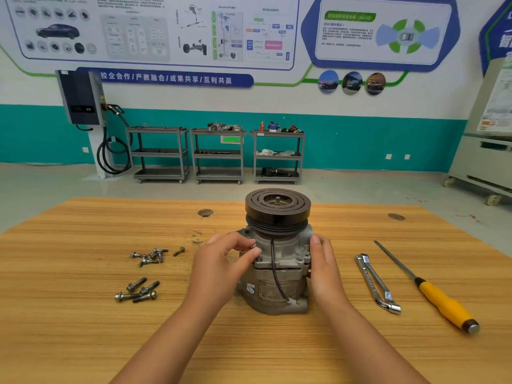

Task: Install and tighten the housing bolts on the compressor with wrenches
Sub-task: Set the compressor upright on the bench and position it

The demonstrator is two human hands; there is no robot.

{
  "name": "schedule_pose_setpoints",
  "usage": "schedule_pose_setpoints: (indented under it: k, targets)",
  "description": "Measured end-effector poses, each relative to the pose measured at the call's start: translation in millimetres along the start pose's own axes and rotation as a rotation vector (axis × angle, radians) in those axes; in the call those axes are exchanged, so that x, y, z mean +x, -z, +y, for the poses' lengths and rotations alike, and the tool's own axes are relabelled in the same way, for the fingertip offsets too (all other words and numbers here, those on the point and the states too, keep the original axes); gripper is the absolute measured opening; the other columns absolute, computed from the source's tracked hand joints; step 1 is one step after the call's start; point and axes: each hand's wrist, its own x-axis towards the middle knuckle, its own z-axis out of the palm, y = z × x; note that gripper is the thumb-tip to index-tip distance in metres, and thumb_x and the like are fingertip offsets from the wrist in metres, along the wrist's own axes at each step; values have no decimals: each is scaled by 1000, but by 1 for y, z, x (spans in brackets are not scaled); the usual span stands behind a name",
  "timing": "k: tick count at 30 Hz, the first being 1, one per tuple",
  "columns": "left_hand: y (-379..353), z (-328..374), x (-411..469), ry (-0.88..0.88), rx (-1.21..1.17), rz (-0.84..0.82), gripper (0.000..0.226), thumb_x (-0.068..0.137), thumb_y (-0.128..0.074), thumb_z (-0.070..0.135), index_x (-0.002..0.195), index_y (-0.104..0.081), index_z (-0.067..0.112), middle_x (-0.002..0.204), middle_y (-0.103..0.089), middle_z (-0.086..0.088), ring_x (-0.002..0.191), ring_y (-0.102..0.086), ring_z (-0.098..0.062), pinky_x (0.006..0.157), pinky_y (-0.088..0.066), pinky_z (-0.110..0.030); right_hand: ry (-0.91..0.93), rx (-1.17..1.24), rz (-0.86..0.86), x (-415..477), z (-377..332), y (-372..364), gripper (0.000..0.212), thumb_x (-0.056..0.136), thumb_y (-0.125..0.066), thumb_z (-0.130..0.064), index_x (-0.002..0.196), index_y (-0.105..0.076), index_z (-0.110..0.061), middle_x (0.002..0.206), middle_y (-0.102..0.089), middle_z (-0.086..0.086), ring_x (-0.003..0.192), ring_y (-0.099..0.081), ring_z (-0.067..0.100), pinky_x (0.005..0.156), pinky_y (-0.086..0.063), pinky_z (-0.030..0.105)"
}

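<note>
A grey compressor (279, 261) with a black pulley (278, 206) on top stands upright in the middle of the wooden table (83, 328). My left hand (221, 270) pinches a bolt head (254, 246) at the housing's upper left flange between thumb and fingers. On the housing's right side, my right hand (322, 267) rests with fingers straight, steadying it. Several small bolts (151, 254) and several longer bolts (137, 291) lie loose on the table to the left. A chrome wrench (376, 282) lies to the right.
A yellow-handled screwdriver (432, 292) lies right of the wrench. Beyond the table's far edge stand three grey shelf carts (219, 156) against a teal wall, with a charging unit (83, 98) at the left and a cabinet on castors (482, 162) at the right.
</note>
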Motion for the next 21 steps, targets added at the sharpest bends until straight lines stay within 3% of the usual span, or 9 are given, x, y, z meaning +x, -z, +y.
schedule_pose_setpoints:
  k: [3, 6, 9, 13, 16, 19, 21]
  targets:
    - [2, -2, 0, -123, 134, -85, 21, 80, -75, 24, 82, -64, 41, 81, -57, 30, 93, -47, 15, 69, -35, -4, 18, -7, 13, -1, 1, -1, 28, 98, -33, -46, 114, -49, -29, 101, -59, -13, 93, -54, -1, 68, -40, 22]
    - [1, -5, -3, -177, 119, -120, 18, 80, -76, 20, 89, -69, 34, 81, -58, 31, 92, -46, 16, 72, -34, -2, 33, -13, 22, -1, 0, -2, 26, 98, -33, -46, 111, -50, -30, 98, -59, -14, 89, -54, -3, 66, -39, 21]
    - [-2, -7, -7, -86, -26, -83, 26, 79, -76, 24, 84, -64, 46, 87, -65, 27, 89, -51, 9, 69, -37, -6, 36, -4, 26, -1, -1, -2, 23, 98, -34, -45, 107, -50, -32, 96, -59, -14, 87, -54, -4, 65, -39, 21]
    - [-13, -7, -12, 54, -147, 19, 21, 81, -73, 27, 79, -67, 47, 92, -61, 32, 69, -51, 3, 63, -41, -12, 38, -6, 23, -3, -1, -2, 26, 98, -33, -45, 110, -50, -29, 98, -59, -13, 89, -55, -5, 67, -39, 19]
    - [-16, -8, -13, 69, -147, 44, 16, 80, -71, 32, 78, -67, 47, 93, -58, 31, 67, -50, 3, 60, -41, -14, 17, -51, -47, -5, -5, 4, 40, 97, -24, -52, 123, -46, -31, 115, -54, -20, 106, -50, -2, 84, -39, 21]
    - [-18, -10, -15, 56, -176, 68, 20, 81, -72, 26, 79, -68, 45, 91, -60, 28, 69, -50, 5, 61, -39, -13, 53, -270, -182, -10, -9, 25, 66, 86, -12, -63, 145, -29, -37, 130, -32, -25, 124, -25, -3, 103, -20, 22]
    - [-20, -11, -17, 41, -199, 92, 22, 81, -72, 22, 81, -69, 44, 91, -61, 28, 73, -51, 7, 64, -39, -10, 107, -410, -202, -13, -9, 44, 63, 90, -19, -59, 142, -38, -31, 132, -38, -21, 127, -30, 0, 106, -24, 23]
